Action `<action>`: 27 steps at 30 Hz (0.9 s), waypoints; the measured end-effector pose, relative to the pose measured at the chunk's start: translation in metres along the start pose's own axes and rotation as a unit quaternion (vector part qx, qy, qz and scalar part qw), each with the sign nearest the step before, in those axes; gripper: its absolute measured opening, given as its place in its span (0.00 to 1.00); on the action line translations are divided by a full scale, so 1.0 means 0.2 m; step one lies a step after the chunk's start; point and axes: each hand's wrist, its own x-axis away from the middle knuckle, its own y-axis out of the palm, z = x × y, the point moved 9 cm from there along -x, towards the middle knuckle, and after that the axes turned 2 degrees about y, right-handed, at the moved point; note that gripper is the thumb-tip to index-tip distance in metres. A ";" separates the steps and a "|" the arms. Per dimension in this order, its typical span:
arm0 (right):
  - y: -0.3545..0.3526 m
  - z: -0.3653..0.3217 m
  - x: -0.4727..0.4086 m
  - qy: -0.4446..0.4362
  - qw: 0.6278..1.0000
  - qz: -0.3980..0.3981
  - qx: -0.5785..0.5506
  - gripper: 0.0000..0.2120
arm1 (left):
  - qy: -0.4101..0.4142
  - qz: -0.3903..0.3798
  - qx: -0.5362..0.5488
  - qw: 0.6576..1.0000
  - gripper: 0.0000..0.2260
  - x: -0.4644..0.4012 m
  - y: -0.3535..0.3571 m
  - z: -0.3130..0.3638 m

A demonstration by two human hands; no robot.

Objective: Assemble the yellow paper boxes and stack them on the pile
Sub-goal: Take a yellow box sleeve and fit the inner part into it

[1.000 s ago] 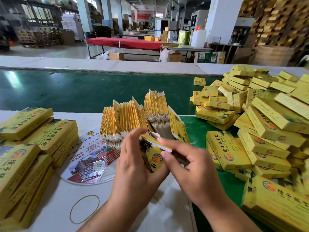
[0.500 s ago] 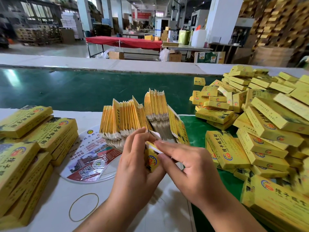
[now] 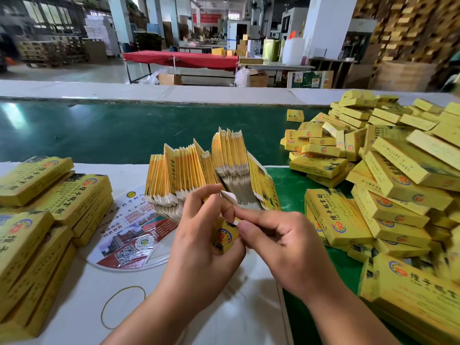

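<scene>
Head view is showing two bare hands meeting at the lower centre of the frame over a white desk. Left hand is curling its fingers round a small yellow paper box, glossy card with a round red-and-blue emblem, and its grip is closing on the box from the left. Right hand is pinching the box's white flap between thumb and forefinger, so its grip is closing on the same box.

Just behind the hands, a fanned bundle of flat box blanks is standing on edge, thin yellow cards with white tabs along the bottom. At the right of the frame, a loose pile of assembled boxes is spreading over a green mat, rectangular and sharp-edged, some lying flat and some tilting. At the left, neat stacks of boxes are resting on the desk, beside a round printed fan with a QR code. A thin rubber band is lying in a loop at the lower left.

Beyond the desk, a dark green conveyor belt is crossing the frame. Farther back, a factory floor is holding a table with a red cloth and stacked wooden pallets at the upper right.
</scene>
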 end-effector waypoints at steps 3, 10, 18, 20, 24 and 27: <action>0.00 0.01 -0.01 0.015 1.000 0.003 -0.022 0.12 | -0.009 -0.012 0.020 1.000 0.11 0.00 0.00 -0.01; 0.00 0.05 -0.02 0.074 0.993 -0.002 -0.095 0.11 | 0.005 -0.020 0.036 0.999 0.11 0.00 0.00 0.01; -0.02 -0.05 0.00 0.011 1.000 0.018 0.017 0.12 | 0.013 0.000 0.017 1.000 0.11 0.00 0.00 0.02; -0.02 -0.12 0.02 -0.045 0.992 0.035 0.112 0.14 | 0.005 0.013 0.000 1.000 0.13 0.00 -0.01 0.01; -0.01 -0.20 0.03 -0.114 0.968 0.044 0.217 0.15 | -0.003 0.012 -0.009 1.000 0.14 0.01 -0.01 0.00; -0.01 -0.22 0.02 -0.128 0.960 0.057 0.243 0.15 | -0.005 0.009 -0.016 1.000 0.15 0.01 -0.01 -0.01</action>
